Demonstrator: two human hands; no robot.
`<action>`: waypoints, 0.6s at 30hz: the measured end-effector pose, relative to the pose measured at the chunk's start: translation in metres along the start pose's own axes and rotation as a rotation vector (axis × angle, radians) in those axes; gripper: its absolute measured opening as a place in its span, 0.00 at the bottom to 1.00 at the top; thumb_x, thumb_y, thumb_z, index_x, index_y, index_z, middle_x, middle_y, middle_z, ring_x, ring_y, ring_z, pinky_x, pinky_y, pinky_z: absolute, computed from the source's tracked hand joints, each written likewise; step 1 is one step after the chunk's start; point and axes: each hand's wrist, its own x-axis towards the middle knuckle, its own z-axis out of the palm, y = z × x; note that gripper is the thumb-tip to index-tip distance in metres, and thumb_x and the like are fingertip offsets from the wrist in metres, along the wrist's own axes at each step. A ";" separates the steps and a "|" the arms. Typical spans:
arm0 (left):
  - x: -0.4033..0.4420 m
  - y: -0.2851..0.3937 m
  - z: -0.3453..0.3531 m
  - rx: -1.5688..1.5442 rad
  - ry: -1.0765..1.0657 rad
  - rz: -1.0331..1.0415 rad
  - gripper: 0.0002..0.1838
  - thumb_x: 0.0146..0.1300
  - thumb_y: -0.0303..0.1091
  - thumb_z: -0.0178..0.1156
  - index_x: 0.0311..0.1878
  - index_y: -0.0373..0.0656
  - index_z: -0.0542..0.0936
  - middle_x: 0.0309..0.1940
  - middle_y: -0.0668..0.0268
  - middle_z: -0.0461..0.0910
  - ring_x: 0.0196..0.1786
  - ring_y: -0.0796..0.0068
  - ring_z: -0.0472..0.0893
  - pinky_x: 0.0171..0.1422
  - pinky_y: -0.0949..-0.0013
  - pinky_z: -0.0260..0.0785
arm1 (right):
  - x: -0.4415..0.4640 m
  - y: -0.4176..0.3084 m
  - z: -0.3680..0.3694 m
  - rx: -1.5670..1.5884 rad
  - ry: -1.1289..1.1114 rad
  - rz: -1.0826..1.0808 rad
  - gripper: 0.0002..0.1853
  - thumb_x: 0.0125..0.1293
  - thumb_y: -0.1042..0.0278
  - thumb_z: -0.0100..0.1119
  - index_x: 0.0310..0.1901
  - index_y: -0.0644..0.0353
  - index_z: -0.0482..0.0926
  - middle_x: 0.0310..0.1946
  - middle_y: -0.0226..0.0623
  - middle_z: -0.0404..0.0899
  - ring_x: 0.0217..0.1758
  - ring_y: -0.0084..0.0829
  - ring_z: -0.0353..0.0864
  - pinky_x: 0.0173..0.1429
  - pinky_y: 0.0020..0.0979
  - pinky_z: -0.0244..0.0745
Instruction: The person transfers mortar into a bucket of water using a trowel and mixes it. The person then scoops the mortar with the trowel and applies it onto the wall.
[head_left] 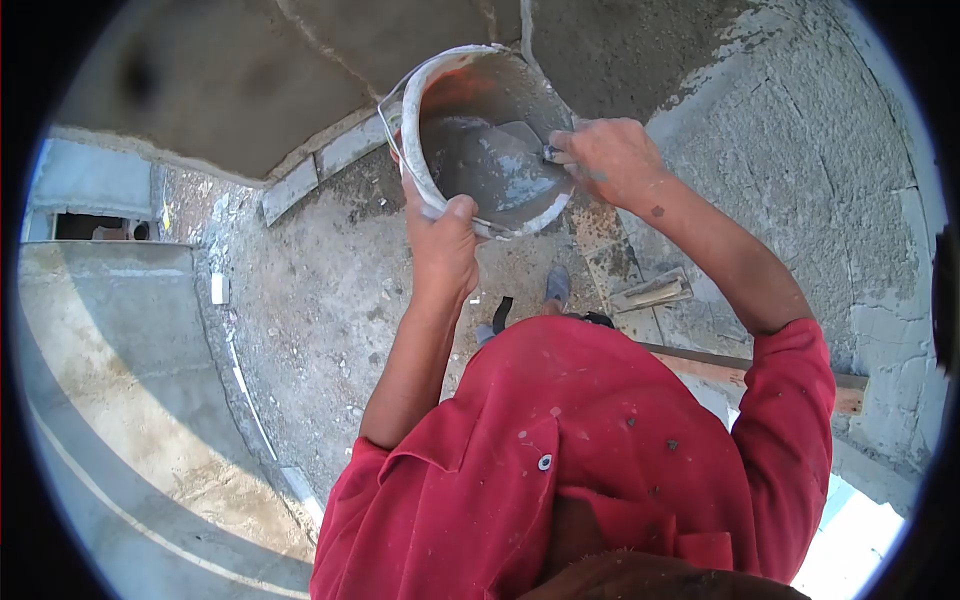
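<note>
Your left hand (440, 240) is curled over the near rim of the bucket (411, 125); should that grip slip, the wet mix (460, 165) could spill. Your right hand (618, 165) is closed on what looks like a trowel (526, 143); scraping hard could wrench the bucket. The bucket lies just beyond your left hand, left of your right.

Worn: red fabric shirt (600, 400), front flecked with pale and dark spots (672, 444); one round, pale-rimmed button (545, 462) visible. Red sleeves (790, 400), elbow-length. Grey shoe (558, 284), partly hidden. Small dark mark (657, 211) near right wrist (643, 192), nature undetermined.
</note>
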 end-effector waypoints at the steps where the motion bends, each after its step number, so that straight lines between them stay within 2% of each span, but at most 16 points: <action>1: -0.005 -0.002 -0.007 0.034 0.011 0.012 0.33 0.62 0.19 0.51 0.72 0.45 0.63 0.54 0.61 0.75 0.48 0.69 0.83 0.41 0.63 0.89 | -0.002 -0.007 0.004 0.080 -0.035 0.013 0.21 0.62 0.62 0.71 0.58 0.48 0.85 0.48 0.38 0.88 0.55 0.44 0.86 0.59 0.45 0.80; 5: -0.017 0.001 -0.025 0.016 0.063 0.005 0.32 0.62 0.19 0.51 0.71 0.45 0.63 0.53 0.60 0.75 0.46 0.68 0.84 0.41 0.60 0.90 | -0.004 -0.042 0.019 0.266 -0.104 0.019 0.25 0.65 0.54 0.70 0.63 0.46 0.84 0.56 0.39 0.87 0.63 0.45 0.83 0.67 0.45 0.76; 8: -0.031 0.016 -0.033 -0.051 0.103 -0.065 0.34 0.61 0.18 0.51 0.73 0.45 0.62 0.55 0.58 0.75 0.47 0.66 0.85 0.42 0.59 0.91 | 0.002 -0.054 0.027 0.398 0.024 -0.001 0.25 0.65 0.50 0.68 0.64 0.45 0.84 0.58 0.40 0.86 0.67 0.44 0.80 0.72 0.46 0.72; 11: -0.030 0.036 -0.046 -0.059 0.168 -0.093 0.37 0.60 0.17 0.49 0.75 0.45 0.60 0.58 0.57 0.75 0.50 0.65 0.85 0.40 0.61 0.90 | 0.016 -0.053 -0.002 0.484 -0.086 -0.011 0.25 0.65 0.49 0.67 0.63 0.45 0.85 0.60 0.39 0.85 0.69 0.45 0.78 0.74 0.47 0.70; 12: -0.029 0.045 -0.043 -0.087 0.207 -0.104 0.36 0.60 0.18 0.50 0.74 0.44 0.61 0.58 0.57 0.75 0.48 0.65 0.85 0.38 0.62 0.91 | 0.020 -0.049 -0.012 0.529 -0.070 -0.050 0.25 0.65 0.49 0.68 0.61 0.47 0.85 0.58 0.40 0.86 0.67 0.47 0.79 0.71 0.48 0.71; 13: -0.023 0.046 -0.047 -0.114 0.202 -0.091 0.34 0.59 0.17 0.50 0.72 0.41 0.63 0.57 0.56 0.76 0.48 0.63 0.87 0.39 0.59 0.92 | 0.024 -0.041 -0.020 0.562 -0.045 -0.078 0.24 0.64 0.50 0.69 0.60 0.48 0.86 0.56 0.42 0.87 0.66 0.50 0.80 0.69 0.49 0.72; 15: -0.016 0.053 -0.050 -0.153 0.207 -0.130 0.33 0.58 0.17 0.49 0.71 0.39 0.64 0.56 0.53 0.77 0.49 0.57 0.88 0.43 0.52 0.93 | 0.035 -0.013 -0.017 0.671 0.079 -0.207 0.25 0.66 0.49 0.70 0.60 0.52 0.85 0.48 0.39 0.89 0.54 0.43 0.86 0.58 0.43 0.79; 18: -0.006 0.044 -0.051 -0.204 0.276 -0.157 0.35 0.58 0.17 0.49 0.73 0.43 0.62 0.59 0.55 0.76 0.50 0.54 0.87 0.43 0.46 0.92 | 0.048 0.041 -0.047 1.065 -0.277 -0.132 0.28 0.68 0.46 0.70 0.61 0.58 0.84 0.36 0.33 0.86 0.37 0.28 0.85 0.43 0.33 0.79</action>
